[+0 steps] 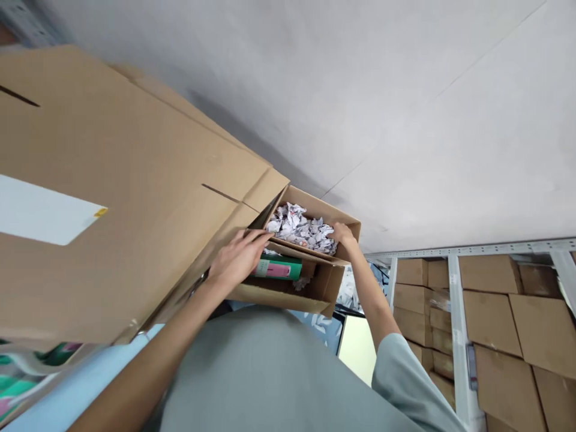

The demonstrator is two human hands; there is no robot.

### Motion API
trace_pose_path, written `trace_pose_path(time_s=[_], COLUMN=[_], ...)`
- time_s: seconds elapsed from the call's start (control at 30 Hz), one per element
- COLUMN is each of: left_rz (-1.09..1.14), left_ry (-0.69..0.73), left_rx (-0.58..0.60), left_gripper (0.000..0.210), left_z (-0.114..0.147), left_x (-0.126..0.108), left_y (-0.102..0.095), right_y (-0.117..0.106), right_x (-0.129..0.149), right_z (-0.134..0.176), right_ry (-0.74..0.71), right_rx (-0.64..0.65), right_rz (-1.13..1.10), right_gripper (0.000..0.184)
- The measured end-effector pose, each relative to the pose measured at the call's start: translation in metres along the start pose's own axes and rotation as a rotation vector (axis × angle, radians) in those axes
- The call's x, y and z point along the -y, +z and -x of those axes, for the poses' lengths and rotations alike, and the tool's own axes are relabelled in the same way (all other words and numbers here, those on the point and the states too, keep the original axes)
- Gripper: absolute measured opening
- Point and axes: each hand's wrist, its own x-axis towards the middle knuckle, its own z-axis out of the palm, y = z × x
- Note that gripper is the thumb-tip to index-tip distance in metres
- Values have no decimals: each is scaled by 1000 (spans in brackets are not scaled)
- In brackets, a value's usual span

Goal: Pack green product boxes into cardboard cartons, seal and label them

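Observation:
A cardboard box filled with crumpled white paper stands at the middle, against the wall. My right hand reaches in at its right end, fingers curled into the paper, their tips partly hidden. On the left rim of that box lies my left hand, open, fingers stretched out toward the paper. Nearer to me, touching the first box, is a second open cardboard box. Inside it are a green package with a pink and white label and a bit of crumpled paper.
A large flat cardboard sheet or carton with a white label fills the left side. Metal shelving with stacked brown cartons stands at the right. The grey wall rises behind. Green and pink items show at lower left.

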Motion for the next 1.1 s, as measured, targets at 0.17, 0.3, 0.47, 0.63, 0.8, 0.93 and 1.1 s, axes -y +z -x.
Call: trace_pose_path(time_s=[0.17,0.3,0.47,0.63,0.8,0.93,1.1], left_rz=[19,21,-21,-8,61,70,68], left_ry=[-32,-55,-67,-59,-42,-38,-10], left_rx=[-39,-57,-48,-43,-52,-35,-29], left_gripper=[49,46,48,51,51,51,51], left_z=[0,-1,-1,2,3,4,6], left_x=[-1,-4,-10,-11,-10,-9,-7], left_y=[2,3,0,-2,0,0,-3], right_y=[19,38,38,16,3,14,57], right_x=[10,5,0,-19,-47,-43,-2], right_z=[-33,-33,-22,14,92,174,232], right_ry=[3,28,54,45,-65,-247,-326], right_rx=[103,63,-34,-195,-406,-523,-462], right_rz=[99,154,140,40,-192,-559,-780], right_gripper=[66,56,42,35,32,28,31])
